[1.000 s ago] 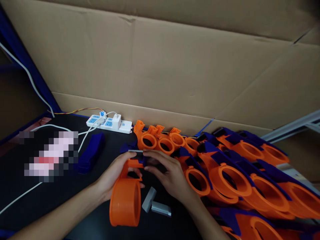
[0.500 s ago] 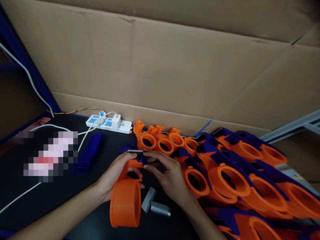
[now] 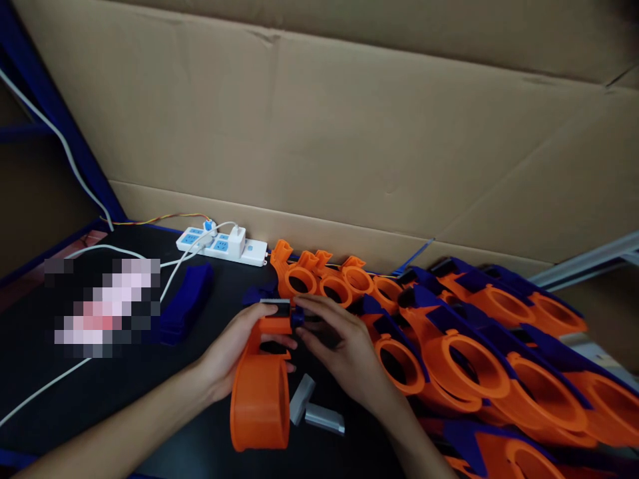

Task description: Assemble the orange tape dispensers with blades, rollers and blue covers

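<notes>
My left hand (image 3: 228, 351) is closed around an orange tape dispenser (image 3: 257, 404), whose wide ring points down toward me. A toothed metal blade (image 3: 274, 302) lies along its upper end, and my left thumb presses close to it. Fingers of my right hand (image 3: 349, 349) pinch a small dark blue part (image 3: 297, 317) against the right side of that end. Whether the part is fully seated there, I cannot tell. Below, two grey metal pieces (image 3: 301, 398) lie on the black table (image 3: 174, 412).
Many orange and blue tape dispensers (image 3: 464, 362) are piled along the right. Several orange dispenser bodies (image 3: 302, 281) stand at the back, near a white power strip (image 3: 257, 253) with cables. Blue curved pieces (image 3: 186, 303) sit left of my hands. A cardboard wall (image 3: 324, 133) closes the back.
The dark blue part and the fingers of my right hand have shifted slightly right relative to the blade. The whole view has also moved a little; my left hand keeps its hold.
</notes>
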A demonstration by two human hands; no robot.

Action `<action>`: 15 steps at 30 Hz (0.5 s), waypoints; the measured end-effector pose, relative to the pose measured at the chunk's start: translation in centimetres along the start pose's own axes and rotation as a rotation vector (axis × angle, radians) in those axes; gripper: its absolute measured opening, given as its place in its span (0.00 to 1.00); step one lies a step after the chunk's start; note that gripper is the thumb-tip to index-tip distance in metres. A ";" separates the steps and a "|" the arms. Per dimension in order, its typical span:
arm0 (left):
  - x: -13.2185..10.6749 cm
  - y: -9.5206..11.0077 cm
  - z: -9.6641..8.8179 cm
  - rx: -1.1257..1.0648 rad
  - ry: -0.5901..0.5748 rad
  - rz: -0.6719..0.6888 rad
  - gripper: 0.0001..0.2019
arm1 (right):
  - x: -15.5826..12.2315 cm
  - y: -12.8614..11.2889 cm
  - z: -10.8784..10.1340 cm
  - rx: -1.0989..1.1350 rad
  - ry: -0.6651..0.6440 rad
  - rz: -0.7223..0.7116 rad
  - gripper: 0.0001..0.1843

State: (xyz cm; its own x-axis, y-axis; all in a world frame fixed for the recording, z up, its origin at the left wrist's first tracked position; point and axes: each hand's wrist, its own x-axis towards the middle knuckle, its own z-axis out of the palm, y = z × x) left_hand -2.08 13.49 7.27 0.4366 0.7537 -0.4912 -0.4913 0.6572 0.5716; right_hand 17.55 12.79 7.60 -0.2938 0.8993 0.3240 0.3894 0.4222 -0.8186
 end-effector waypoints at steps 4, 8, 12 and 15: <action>0.2 -0.3 -0.3 0.002 0.011 0.008 0.14 | -0.1 0.3 0.2 0.004 -0.026 0.020 0.22; 0.3 -0.5 -0.4 0.072 0.009 0.077 0.15 | -0.1 0.4 0.2 -0.001 -0.039 0.030 0.22; 0.2 -0.7 -0.4 0.126 0.018 0.149 0.15 | 0.0 0.4 0.3 -0.026 -0.025 -0.009 0.22; 0.1 -0.8 -0.2 0.145 0.019 0.163 0.14 | 0.0 0.7 0.6 -0.027 0.006 -0.014 0.22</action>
State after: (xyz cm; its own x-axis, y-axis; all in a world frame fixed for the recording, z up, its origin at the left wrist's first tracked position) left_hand -1.80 13.06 6.66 0.3457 0.8508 -0.3957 -0.4401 0.5195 0.7324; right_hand 17.30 12.98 6.78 -0.2941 0.8941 0.3379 0.4091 0.4372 -0.8009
